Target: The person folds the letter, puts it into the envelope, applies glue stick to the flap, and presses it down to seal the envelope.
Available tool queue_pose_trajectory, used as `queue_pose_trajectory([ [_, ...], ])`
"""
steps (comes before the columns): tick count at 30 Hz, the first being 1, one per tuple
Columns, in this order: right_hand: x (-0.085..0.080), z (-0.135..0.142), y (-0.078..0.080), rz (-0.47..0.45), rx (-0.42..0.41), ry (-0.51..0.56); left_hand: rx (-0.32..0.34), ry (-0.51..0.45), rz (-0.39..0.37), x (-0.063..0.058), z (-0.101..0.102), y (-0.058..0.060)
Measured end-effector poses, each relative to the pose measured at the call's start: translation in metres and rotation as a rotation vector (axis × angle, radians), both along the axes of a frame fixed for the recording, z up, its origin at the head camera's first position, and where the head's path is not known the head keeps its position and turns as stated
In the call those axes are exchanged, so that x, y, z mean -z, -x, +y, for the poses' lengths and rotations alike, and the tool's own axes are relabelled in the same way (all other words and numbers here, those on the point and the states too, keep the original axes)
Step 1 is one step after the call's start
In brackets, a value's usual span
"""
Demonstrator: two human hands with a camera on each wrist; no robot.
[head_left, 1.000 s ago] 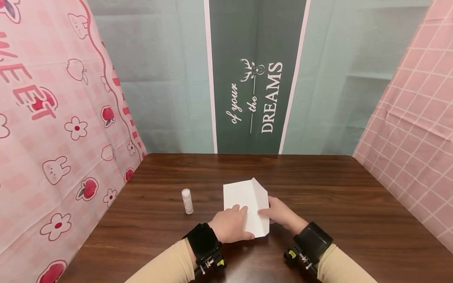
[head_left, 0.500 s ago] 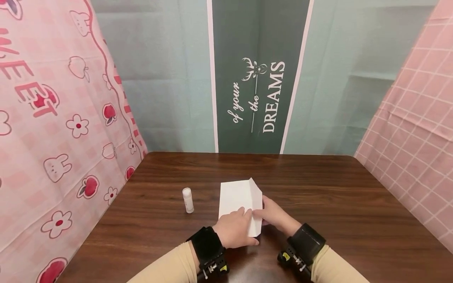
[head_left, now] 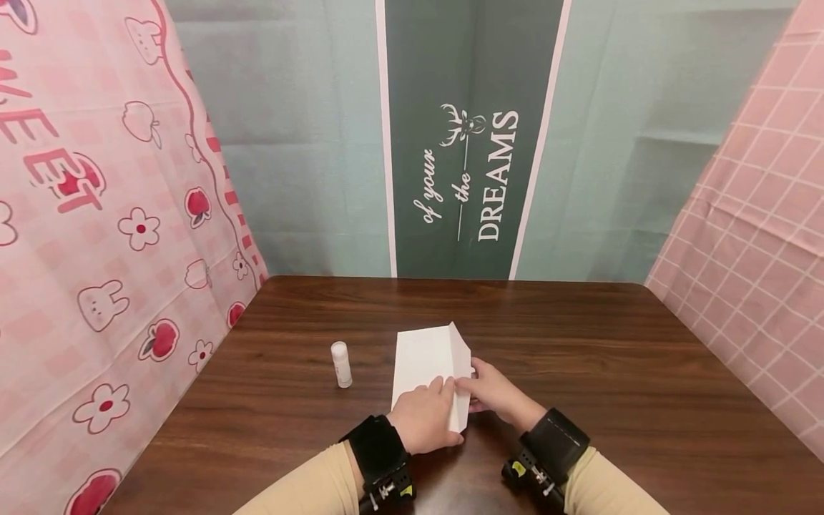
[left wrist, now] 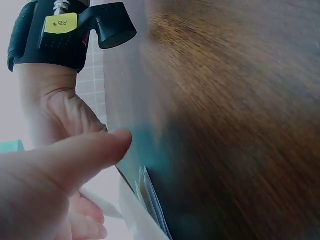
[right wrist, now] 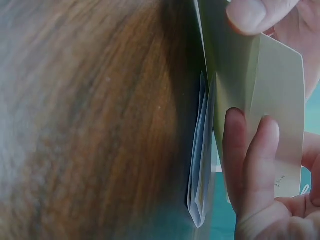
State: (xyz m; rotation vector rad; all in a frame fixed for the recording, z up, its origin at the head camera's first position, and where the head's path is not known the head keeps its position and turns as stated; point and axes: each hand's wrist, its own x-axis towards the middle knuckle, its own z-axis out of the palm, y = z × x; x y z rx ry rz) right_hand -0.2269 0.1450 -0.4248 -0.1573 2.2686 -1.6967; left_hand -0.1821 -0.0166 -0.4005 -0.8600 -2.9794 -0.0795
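A sheet of white folded paper [head_left: 421, 361] lies on the table in the head view, with a creased flap [head_left: 460, 372] raised along its right side. My left hand [head_left: 425, 418] rests on the paper, fingers extended to the crease. The right hand [head_left: 498, 393] pinches the flap, thumb on top and fingers [right wrist: 257, 155] underneath. In the right wrist view the flap carries a small handwritten mark, and thin folded layers [right wrist: 200, 160] show below it, close to the table. The left wrist view shows my left thumb [left wrist: 95, 155] over the paper's near end.
A white tube like a glue stick [head_left: 342, 365] stands to the left of the paper. The dark wooden table [head_left: 579, 343] ends at a green curtain [head_left: 309, 179] behind, with pink cloths at both sides. Both wrists wear black camera straps.
The paper has shifted slightly left and its flap stands steeper. My left hand has slid right toward the crease, while my right hand has moved left with the flap.
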Motion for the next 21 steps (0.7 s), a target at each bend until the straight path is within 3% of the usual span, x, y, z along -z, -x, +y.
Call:
queue_pose_trajectory([
  [6,0.002,0.003,0.004,0.008,-0.057,0.009,-0.003,-0.038,-0.033,0.000,-0.001,0.003],
  [10,0.000,0.009,0.006,0.078,-0.082,-0.045,0.011,-0.081,-0.034,0.001,-0.004,0.004],
  [16,-0.003,0.015,0.008,0.307,-0.112,-0.287,0.006,-0.108,-0.035,0.001,-0.006,0.003],
  [21,-0.005,0.021,0.005,0.381,-0.253,-0.465,0.004,-0.103,-0.039,0.000,-0.007,0.003],
])
